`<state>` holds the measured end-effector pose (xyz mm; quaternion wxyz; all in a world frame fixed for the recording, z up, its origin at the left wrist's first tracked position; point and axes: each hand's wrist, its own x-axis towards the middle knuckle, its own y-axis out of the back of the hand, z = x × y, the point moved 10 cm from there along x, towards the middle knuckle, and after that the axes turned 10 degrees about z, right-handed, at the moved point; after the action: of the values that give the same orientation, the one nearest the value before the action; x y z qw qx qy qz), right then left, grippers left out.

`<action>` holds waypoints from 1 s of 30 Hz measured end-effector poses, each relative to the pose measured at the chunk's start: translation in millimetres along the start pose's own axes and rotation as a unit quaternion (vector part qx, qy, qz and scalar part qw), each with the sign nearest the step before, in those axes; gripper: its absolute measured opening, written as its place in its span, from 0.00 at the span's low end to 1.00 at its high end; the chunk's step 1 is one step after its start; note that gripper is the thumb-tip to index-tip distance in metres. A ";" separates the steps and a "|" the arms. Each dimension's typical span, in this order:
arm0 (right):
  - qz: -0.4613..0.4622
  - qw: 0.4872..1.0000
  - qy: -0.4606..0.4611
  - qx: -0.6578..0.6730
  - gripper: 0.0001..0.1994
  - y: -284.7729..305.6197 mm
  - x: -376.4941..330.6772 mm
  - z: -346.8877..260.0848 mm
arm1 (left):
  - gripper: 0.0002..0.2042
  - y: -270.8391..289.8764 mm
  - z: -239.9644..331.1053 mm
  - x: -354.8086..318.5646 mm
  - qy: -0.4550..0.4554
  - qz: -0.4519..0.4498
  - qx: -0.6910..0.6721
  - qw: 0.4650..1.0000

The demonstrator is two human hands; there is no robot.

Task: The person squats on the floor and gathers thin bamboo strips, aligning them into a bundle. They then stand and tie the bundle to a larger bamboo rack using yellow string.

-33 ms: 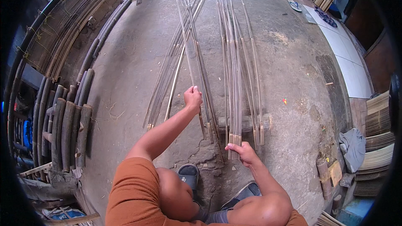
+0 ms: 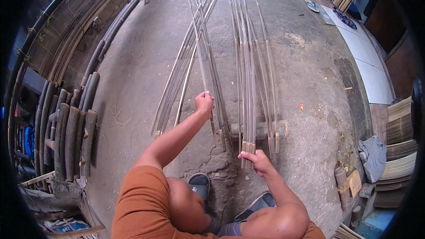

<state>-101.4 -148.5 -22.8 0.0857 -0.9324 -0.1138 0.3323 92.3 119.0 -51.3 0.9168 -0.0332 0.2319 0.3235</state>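
My left hand (image 2: 204, 105) is closed around a long, thin bamboo strip (image 2: 200, 57) that slants away to the far left. Beside it, other strips (image 2: 215, 84) lie on the floor, their near ends close below the hand. With thumb and fingers, my right hand (image 2: 259, 161) grips the near ends of several bamboo strips (image 2: 249, 148) lying side by side. Just beyond that hand, a short round log (image 2: 283, 129) rests crosswise under the strips. Left of my left hand, another group of strips (image 2: 170, 93) lies at a slant, crossing the others farther off.
Upright log pieces (image 2: 71, 144) stand at the left, near a long pole frame. Stacked slatted bamboo (image 2: 400, 150) and a grey cloth (image 2: 373, 157) are at the right. White tiles (image 2: 367, 57) border the concrete floor. My sandalled feet (image 2: 199, 186) are close below the strips.
The strip in my left hand has shifted slightly at its far end. A thin strip end seen near my feet no longer shows there. My right hand stays in place.
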 end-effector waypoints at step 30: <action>-0.018 1.000 0.000 0.024 0.14 -6.8 -4.7 -5.4 | 0.16 40.6 87.5 24.6 -0.273 0.029 0.245 0.930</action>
<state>-102.6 -143.7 -14.3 0.1140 -0.9277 -0.1228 0.3336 119.8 183.6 19.3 0.9146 0.2889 0.0451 0.2794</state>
